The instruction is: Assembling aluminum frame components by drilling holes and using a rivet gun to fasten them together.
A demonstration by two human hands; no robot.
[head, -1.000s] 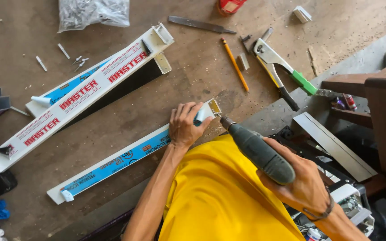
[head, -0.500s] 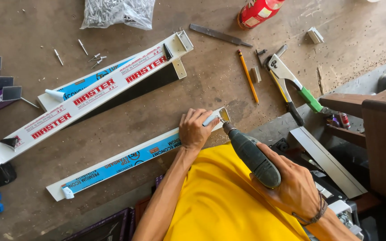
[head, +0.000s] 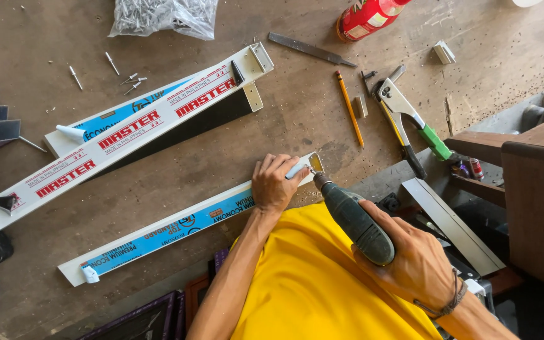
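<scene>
My left hand point(head: 276, 182) presses down on the right end of a long white aluminium strip with a blue label point(head: 171, 230) lying along the workbench edge. In my right hand point(head: 413, 261) I grip a dark green power drill point(head: 354, 217), its bit touching the strip's bare end point(head: 315, 163) just right of my left fingers. A yellow shirt fills the bottom centre of the view.
Two longer white strips with red and blue print point(head: 127, 129) lie farther back. A hand riveter with a green grip point(head: 410, 123), a pencil point(head: 349, 107), a file point(head: 310, 49), a red can point(head: 366, 16), a bag of rivets point(head: 162, 16) and loose rivets point(head: 127, 80) lie on the bench point(head: 234, 164). A wooden piece point(head: 530, 182) stands right.
The view has shifted so everything sits lower in frame. My hands and the drill stay at the strip's right end.
</scene>
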